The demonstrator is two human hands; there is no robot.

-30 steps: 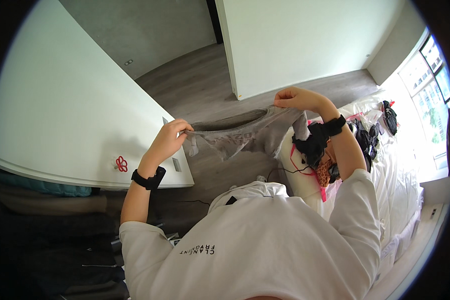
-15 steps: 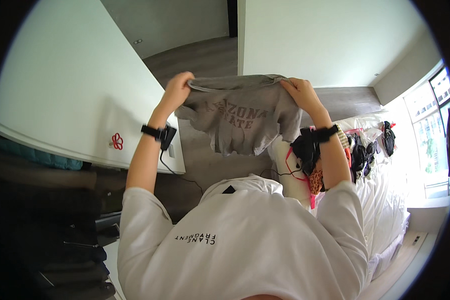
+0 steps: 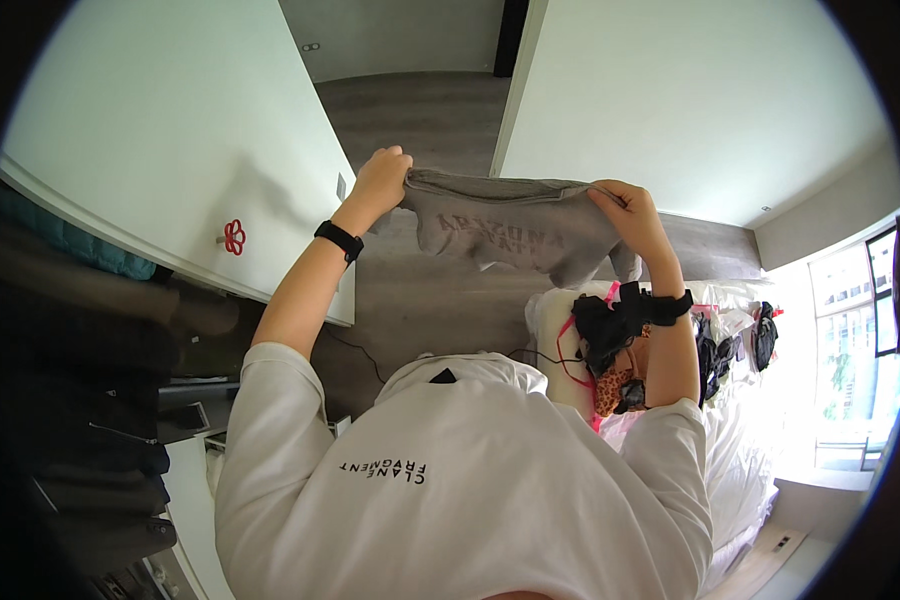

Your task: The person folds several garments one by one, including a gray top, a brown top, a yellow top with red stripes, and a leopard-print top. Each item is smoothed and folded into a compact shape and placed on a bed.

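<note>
A grey T-shirt (image 3: 510, 222) with faded dark lettering hangs stretched in the air between my two arms. My left hand (image 3: 382, 180) is closed round one upper corner of it. At the opposite corner my right hand (image 3: 625, 208) pinches the fabric between thumb and fingers. The shirt's upper edge runs nearly straight from hand to hand, and its lower part is creased and swung away from me. Each wrist wears a black strap.
To the left stands a white door (image 3: 170, 130) with a red flower-shaped hook (image 3: 234, 238). Dark clothes (image 3: 90, 430) hang below it. At the right, a plastic-covered bed (image 3: 735, 440) bears a pile of clothes (image 3: 610, 345). A bright window (image 3: 855, 330) lies beyond the bed.
The shirt and both hands have shifted slightly right in view. The shirt's lower part has swung up and away, so its front looks shorter. Both hands keep their hold.
</note>
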